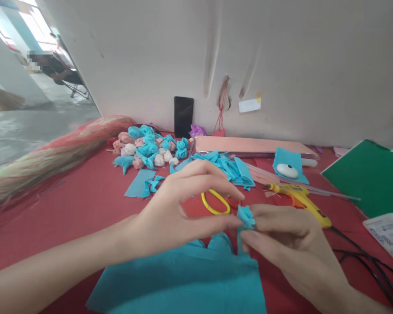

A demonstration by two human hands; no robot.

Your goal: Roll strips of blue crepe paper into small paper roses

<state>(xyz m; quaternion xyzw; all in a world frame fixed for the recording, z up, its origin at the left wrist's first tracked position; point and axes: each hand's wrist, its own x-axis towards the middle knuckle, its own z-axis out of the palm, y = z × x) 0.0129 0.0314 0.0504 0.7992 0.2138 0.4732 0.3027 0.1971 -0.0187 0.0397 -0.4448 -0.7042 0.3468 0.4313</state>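
Observation:
A small blue crepe-paper flower [246,216] is pinched between the thumb and fingers of my right hand [291,244]. A narrow blue strip hangs down beneath it. From the left my left hand [190,205] reaches over, its thumb tip at the flower's edge and its index finger arched above with a gap between them. Below both hands lies a large sheet of blue crepe paper [183,283] with a scalloped upper edge. Yellow-handled scissors [216,211] show partly behind my left hand, their blades hidden.
Finished paper flowers [147,148] and blue scraps [222,165] lie at the back of the red table [78,209]. A yellow glue gun [301,198] with a black cord sits at right, near a green board [373,179]. A phone [183,115] leans on the wall.

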